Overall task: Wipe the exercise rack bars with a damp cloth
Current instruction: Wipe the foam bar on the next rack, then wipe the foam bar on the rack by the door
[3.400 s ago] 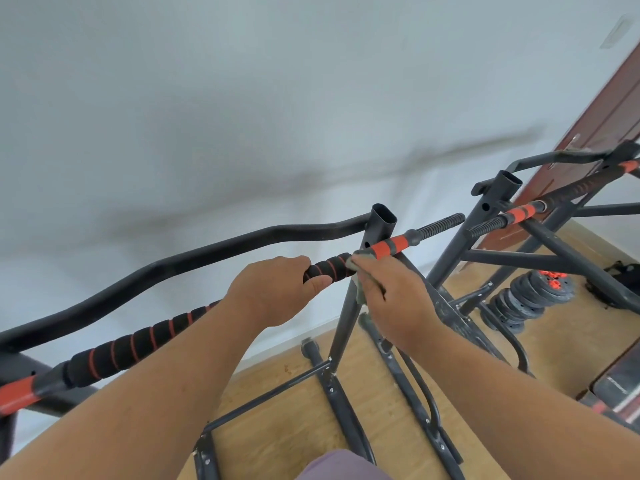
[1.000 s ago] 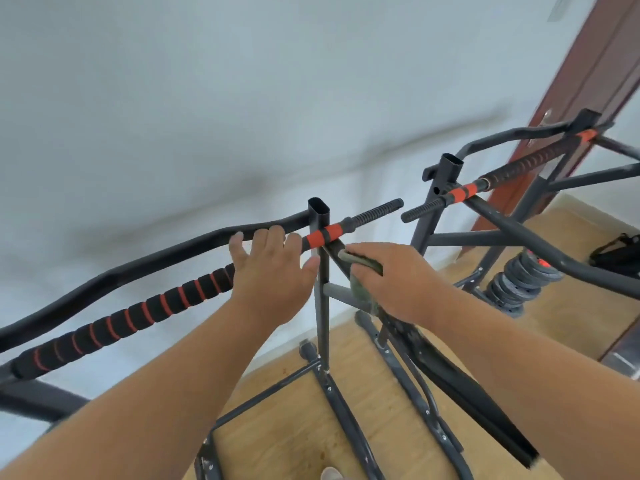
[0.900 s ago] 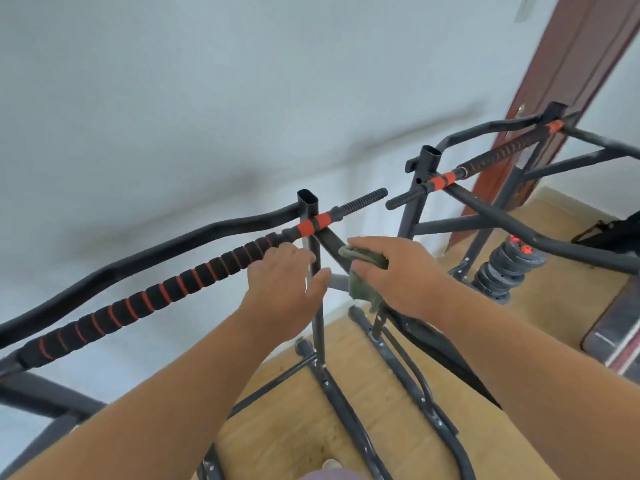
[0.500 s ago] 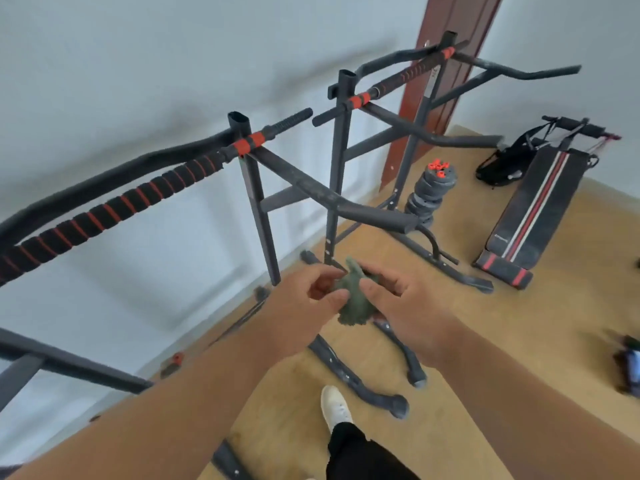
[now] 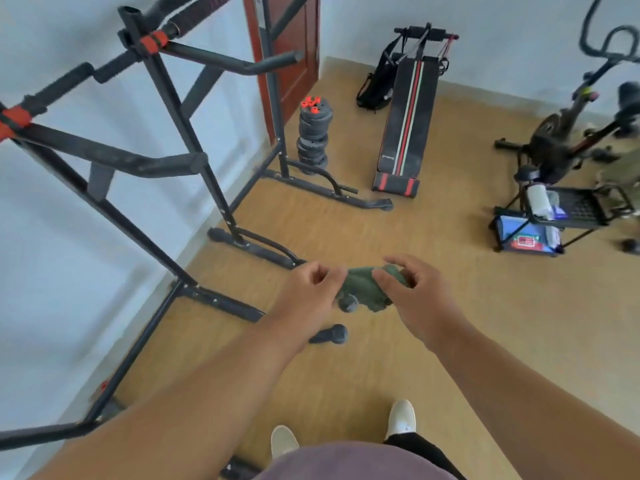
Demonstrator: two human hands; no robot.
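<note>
The crumpled dark green cloth (image 5: 367,289) is partly covered by both hands, so its full outline cannot be made out; motion blur softens its edges. The black steel exercise rack with red-banded grip bars (image 5: 166,161) is cut off at the top and left edges, and its near foot disappears behind the left forearm. Both arms run out of the bottom of the view.

The cloth's long axis runs roughly side to side between the two hands, a bunched fold hanging below the fingers. The left hand (image 5: 311,289) pinches the cloth's left end between curled fingers and thumb. The right hand (image 5: 412,292) has its thumb on the cloth's right part, with the other fingers loosely curved above; whether they close on it I cannot tell.

Half a second ago the hands met tightly around a balled-up cloth; now they sit further apart with the cloth drawn out between them, well clear of the rack bars, and the view has tipped down toward the pale wooden floor (image 5: 346,368)
</note>
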